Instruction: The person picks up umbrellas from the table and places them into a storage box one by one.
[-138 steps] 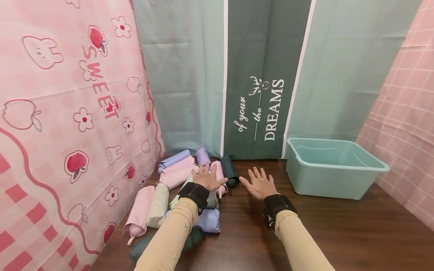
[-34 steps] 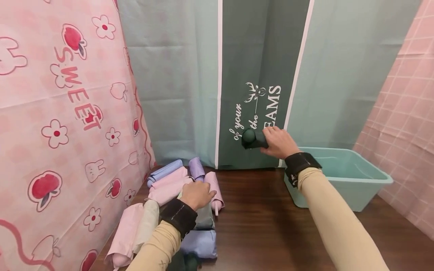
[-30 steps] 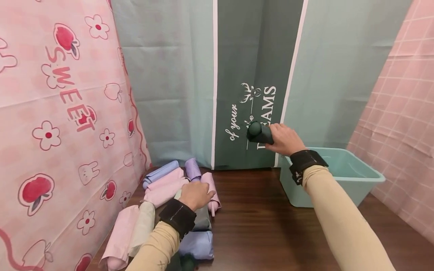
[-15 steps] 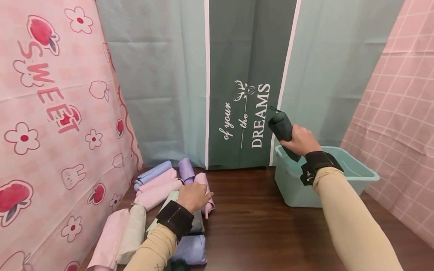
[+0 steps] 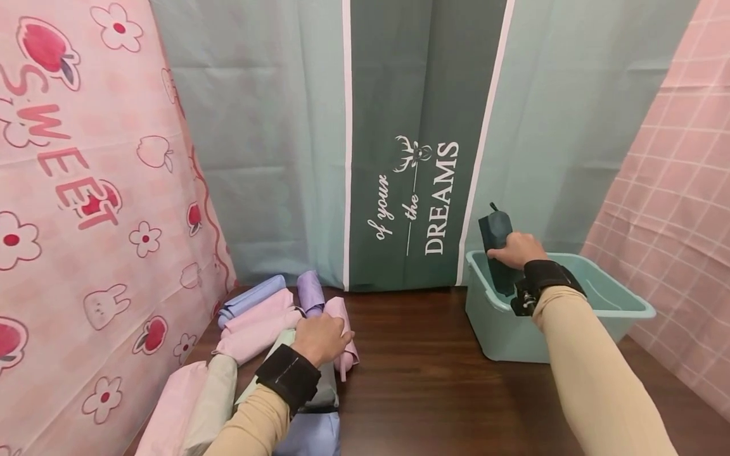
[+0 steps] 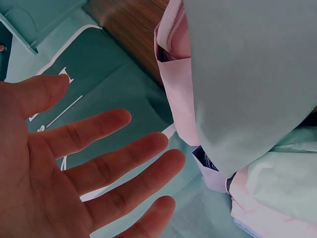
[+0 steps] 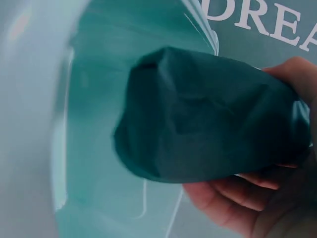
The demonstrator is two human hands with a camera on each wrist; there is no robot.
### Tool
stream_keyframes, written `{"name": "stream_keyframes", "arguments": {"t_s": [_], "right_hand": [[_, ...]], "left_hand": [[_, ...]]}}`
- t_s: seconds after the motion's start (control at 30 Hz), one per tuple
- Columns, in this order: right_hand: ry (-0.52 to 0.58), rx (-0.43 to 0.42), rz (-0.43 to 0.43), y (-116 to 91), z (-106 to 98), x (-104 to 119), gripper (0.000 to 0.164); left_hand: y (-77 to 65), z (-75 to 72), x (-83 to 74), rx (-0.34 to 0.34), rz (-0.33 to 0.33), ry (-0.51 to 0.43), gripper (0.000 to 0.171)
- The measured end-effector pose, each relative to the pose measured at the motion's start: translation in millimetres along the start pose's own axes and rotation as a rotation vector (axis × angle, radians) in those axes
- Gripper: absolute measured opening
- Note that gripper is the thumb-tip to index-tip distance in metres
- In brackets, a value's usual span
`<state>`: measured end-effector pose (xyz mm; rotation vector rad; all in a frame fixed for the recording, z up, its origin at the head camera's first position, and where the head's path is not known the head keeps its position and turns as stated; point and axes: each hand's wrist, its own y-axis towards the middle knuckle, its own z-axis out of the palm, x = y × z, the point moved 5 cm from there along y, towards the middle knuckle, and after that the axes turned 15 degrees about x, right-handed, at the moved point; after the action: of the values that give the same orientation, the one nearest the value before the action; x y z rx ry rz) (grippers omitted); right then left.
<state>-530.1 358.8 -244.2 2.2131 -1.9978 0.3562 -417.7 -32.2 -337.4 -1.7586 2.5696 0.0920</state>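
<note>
My right hand grips a dark green folded umbrella in its sleeve, handle end up. The umbrella's lower end is inside the mint plastic bin, by its left wall. In the right wrist view the fingers wrap round the umbrella, with the bin behind it. My left hand is over the pile of folded umbrellas, holding nothing; the left wrist view shows its fingers spread and loose. Nearest to it are a pink umbrella, a purple one and a grey-green one.
More folded umbrellas lie at the left of the brown table: a blue one, pink ones and a beige one. A green curtain hangs behind, with pink cloth at the left.
My right hand has picked the dark green umbrella from the pile, carried it right, turned it upright and lowered its end into the bin. The left hand has stayed over the pile.
</note>
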Motion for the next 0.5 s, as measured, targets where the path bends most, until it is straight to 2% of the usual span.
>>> {"name": "stream_keyframes", "arguments": {"t_s": [0.3, 0.5], "right_hand": [[0.06, 0.254, 0.073, -1, 13, -16, 0.05], [0.035, 0.322, 0.071, -2, 33, -28, 0.056]], "left_hand": [[-2.0, -10.2, -4.1, 0.005, 0.01, 0.046, 0.027], [-3.9, -10.4, -4.7, 0.014, 0.004, 0.041, 0.027]]}}
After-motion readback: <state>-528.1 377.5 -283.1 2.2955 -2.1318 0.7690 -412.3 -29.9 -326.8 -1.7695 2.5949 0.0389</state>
